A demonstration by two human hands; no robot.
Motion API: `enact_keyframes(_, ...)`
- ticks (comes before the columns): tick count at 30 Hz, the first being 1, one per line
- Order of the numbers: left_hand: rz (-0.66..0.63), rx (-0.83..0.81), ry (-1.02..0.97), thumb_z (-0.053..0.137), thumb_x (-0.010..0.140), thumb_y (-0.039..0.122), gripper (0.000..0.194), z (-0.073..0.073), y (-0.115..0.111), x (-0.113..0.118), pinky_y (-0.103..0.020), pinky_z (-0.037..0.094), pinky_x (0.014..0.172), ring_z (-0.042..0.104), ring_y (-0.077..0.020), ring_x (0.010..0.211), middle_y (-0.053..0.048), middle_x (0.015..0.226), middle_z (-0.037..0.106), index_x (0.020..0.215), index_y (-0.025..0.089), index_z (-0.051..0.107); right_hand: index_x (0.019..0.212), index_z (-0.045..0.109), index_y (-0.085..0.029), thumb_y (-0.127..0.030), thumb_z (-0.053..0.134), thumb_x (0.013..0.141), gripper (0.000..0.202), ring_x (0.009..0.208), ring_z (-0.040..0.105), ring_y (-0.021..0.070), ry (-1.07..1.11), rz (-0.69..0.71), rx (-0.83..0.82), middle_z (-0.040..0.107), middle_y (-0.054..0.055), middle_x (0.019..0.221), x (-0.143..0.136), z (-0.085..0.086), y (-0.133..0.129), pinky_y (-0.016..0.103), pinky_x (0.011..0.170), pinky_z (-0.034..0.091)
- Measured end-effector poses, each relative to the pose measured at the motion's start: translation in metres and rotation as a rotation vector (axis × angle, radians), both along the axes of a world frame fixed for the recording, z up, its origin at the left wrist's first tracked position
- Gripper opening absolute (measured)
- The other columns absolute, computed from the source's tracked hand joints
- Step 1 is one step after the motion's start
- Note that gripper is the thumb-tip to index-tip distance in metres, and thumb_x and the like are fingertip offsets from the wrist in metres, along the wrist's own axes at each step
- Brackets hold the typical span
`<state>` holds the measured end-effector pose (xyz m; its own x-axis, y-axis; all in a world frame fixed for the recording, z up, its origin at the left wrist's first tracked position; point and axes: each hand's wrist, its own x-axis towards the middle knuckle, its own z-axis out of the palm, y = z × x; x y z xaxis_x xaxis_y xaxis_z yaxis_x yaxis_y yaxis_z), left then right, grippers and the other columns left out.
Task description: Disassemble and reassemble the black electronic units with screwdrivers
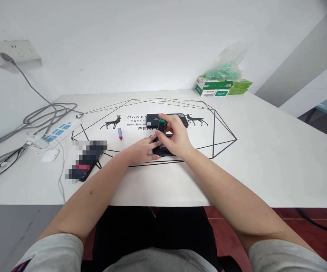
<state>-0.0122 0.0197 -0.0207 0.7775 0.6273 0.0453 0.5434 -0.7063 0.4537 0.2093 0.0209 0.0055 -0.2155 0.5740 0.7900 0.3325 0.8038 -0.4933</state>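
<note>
My right hand (177, 136) is closed around the green and black handle of a screwdriver (162, 125), held upright with its shaft pointing down. Under it lies a flat black case-like part (166, 152), partly covered by my hands; its exact kind does not show. The fingers and thumb of my left hand (143, 150) grip the left side of that part, close to the screwdriver's shaft. Just behind, a black rectangular box-like piece (152, 120) with small labels lies flat, partly hidden by my right hand. A small screwdriver (120, 135) with a clear bluish handle rests to the left.
A phone (91, 160), blurred out in part, lies left of my left forearm. Farther left are a white earbud case (50, 155), a power strip (58, 132) and coiled grey cables (58, 109). Green and white boxes (214, 86) with a plastic bag (227, 64) stand at the back right.
</note>
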Motion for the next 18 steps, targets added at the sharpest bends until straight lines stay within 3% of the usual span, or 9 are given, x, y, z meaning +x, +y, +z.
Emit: enact_keyframes(18, 0.008, 0.013, 0.004, 0.059, 0.110, 0.062, 0.078, -0.0048, 0.0027, 0.0002, -0.059, 0.034, 0.134, 0.033, -0.0442, 0.166, -0.014, 0.186, 0.019, 0.176, 0.029, 0.035, 0.145, 0.062, -0.034, -0.030, 0.068, 0.099, 0.046, 0.083, 0.058, 0.0194, 0.010, 0.023, 0.024, 0.063, 0.005, 0.112, -0.0003, 0.0006, -0.0005, 0.042, 0.076, 0.064)
